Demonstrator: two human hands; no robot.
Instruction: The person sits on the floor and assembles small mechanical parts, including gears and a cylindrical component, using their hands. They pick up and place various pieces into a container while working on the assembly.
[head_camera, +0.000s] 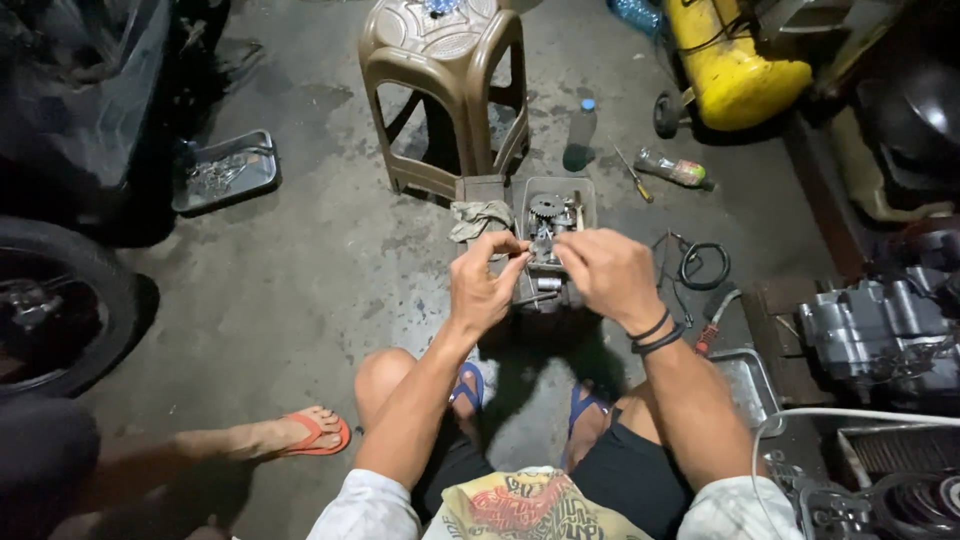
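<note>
My left hand (485, 282) and my right hand (607, 272) are raised close together above a metal tray of engine parts (588, 190) on the floor. Both hands pinch a small metal part (541, 247) between their fingertips; it is too small to tell what it is. In the tray lie a toothed gear (546, 208) and several other metal pieces. A dirty rag (478, 216) lies on a block just left of the tray. Black bands circle my right wrist.
A brown plastic stool (445, 80) stands beyond the tray. A second tray with tools (225, 170) lies far left by a motorcycle wheel (60, 305). Bottles (580, 130), a screwdriver (633, 178), a yellow tank (730, 65) and an engine block (880, 330) are right. Another person's sandalled foot (310, 432) rests lower left.
</note>
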